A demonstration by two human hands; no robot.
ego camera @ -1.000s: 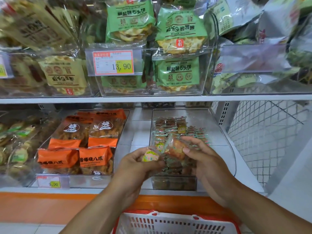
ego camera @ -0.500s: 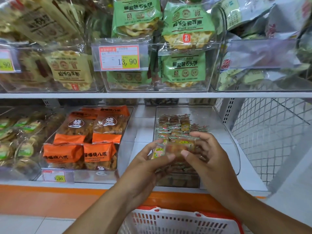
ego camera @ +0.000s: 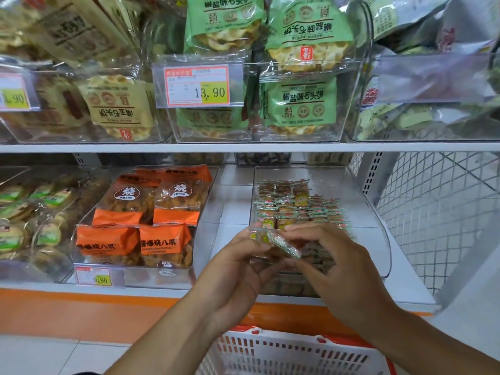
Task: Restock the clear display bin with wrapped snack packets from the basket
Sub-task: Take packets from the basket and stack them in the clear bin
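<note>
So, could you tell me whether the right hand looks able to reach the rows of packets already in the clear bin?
Probably yes: the clear bin is open on top, and the right hand hovers just above the stacked packets, though its grip is occupied with a packet.

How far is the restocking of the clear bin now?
Partly done: the clear display bin already holds rows of wrapped snack packets at its back. In hand: the left hand and right hand hold packets together over its front. Left: placing these. The basket contents are not visible.
</note>
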